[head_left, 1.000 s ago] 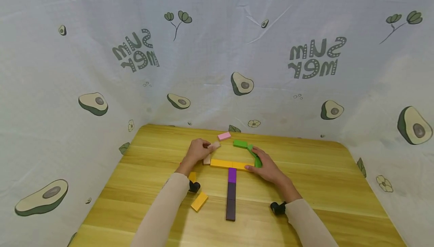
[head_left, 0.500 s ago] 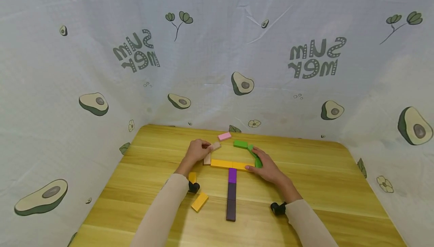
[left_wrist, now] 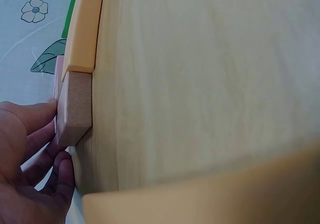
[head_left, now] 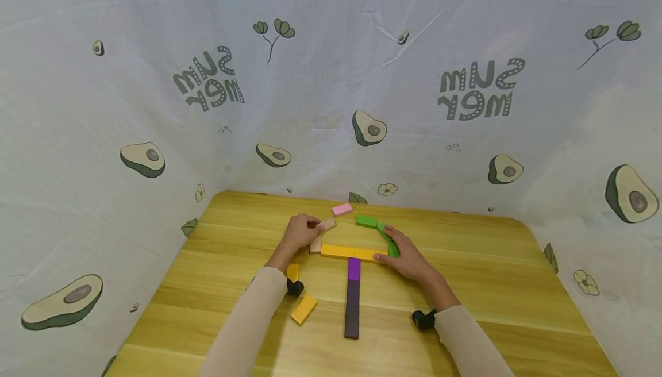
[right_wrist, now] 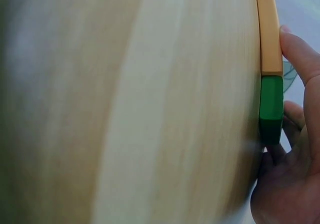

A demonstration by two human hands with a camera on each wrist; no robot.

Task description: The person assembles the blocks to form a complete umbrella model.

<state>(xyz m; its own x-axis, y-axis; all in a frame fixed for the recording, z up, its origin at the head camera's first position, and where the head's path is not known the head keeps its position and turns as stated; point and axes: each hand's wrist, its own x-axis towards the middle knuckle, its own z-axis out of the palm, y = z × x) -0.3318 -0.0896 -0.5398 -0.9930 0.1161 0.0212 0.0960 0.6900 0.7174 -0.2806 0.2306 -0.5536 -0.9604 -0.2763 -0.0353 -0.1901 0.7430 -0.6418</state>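
My left hand (head_left: 301, 232) pinches a beige block (head_left: 328, 224) set at an angle at the far end of another beige block (head_left: 316, 245). In the left wrist view the thumb and fingers lie on either side of the beige pieces, with part of the grip hidden. My right hand (head_left: 410, 256) is spread over the right side, its thumb touching the yellow row (head_left: 338, 250) and its fingers beside the green blocks (right_wrist: 271, 98). A green block (head_left: 366, 221) continues that curve at the back. A pink block (head_left: 342, 210) lies beyond the angled beige one.
From the yellow row a purple block (head_left: 354, 268) and dark blocks (head_left: 352, 308) run toward me. Loose yellow blocks, one nearer (head_left: 304, 309) and one partly covered by the left wrist camera (head_left: 295, 287), lie at left. A printed cloth (head_left: 331, 78) hangs behind the wooden table (head_left: 491, 285).
Both hands and the blocks stay practically in place. The head view has shifted very slightly.
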